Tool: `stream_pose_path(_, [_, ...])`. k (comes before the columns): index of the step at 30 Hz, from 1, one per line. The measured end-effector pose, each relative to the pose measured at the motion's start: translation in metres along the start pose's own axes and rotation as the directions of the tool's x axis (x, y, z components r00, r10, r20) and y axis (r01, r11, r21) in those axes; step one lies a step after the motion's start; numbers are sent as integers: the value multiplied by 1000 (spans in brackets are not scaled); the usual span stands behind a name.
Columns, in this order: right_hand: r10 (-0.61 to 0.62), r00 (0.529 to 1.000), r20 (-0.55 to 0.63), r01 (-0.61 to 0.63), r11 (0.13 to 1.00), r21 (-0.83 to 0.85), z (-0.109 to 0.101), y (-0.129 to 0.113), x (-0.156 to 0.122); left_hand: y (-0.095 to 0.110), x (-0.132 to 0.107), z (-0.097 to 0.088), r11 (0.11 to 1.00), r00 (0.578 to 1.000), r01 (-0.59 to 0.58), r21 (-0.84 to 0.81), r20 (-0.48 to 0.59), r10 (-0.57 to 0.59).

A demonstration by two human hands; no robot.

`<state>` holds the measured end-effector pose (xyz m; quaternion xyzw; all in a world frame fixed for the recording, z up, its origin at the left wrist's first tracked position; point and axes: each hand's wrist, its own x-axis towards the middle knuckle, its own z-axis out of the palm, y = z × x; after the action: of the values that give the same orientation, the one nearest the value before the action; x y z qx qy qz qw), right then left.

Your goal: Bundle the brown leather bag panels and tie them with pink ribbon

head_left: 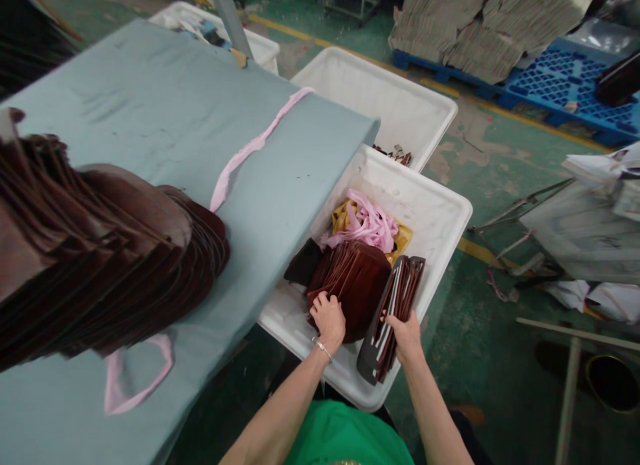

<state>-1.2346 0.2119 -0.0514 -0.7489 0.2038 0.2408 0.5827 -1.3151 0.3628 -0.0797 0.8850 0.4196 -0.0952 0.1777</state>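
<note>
A white plastic bin (440,211) sits in front of me, and both my hands reach into it. My right hand (406,335) is closed round the near side of a bundle of flat brown and grey leather-like pieces (395,305), tilted along the bin's right side. With curled fingers, my left hand (329,318) grips the near left edge of a stack of dark brown leather-like pieces (363,285). Its fingertips are partly hidden among the layers. Pink fabric strips (367,221) and yellow material (403,238) lie behind the stack. A black piece (303,261) rests at its left.
On the left, a cloth-covered table (260,231) carries a large pile of brown pieces (120,251) and a pink strip (255,145). Another white bin (400,85) stands behind mine. Paper-like stacks (450,25) sit on blue pallets (560,85); a metal-framed cart (565,231) is at right.
</note>
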Motion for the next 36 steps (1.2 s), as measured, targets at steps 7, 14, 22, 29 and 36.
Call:
stream_pose_path(7, [-33,999,-3,33,999,-27,6,1,1,6,-11,-1,978,978,-197,-63,51,200])
stream_pose_path(14, [-64,997,51,69,992,-105,8,-7,0,43,-60,-21,787,901,-340,-515,62,429])
stream_pose_path(22, [-128,988,-87,97,949,-301,-11,-7,8,32,-33,-33,802,893,-398,-446,11,450])
stream_pose_path(29, [-119,975,-186,56,948,-314,-8,-15,-7,-7,20,-15,960,954,-280,5,112,278])
stream_pose_path(36, [-114,964,-239,30,944,-329,-5,-38,-11,0,-4,8,979,975,-200,24,98,197])
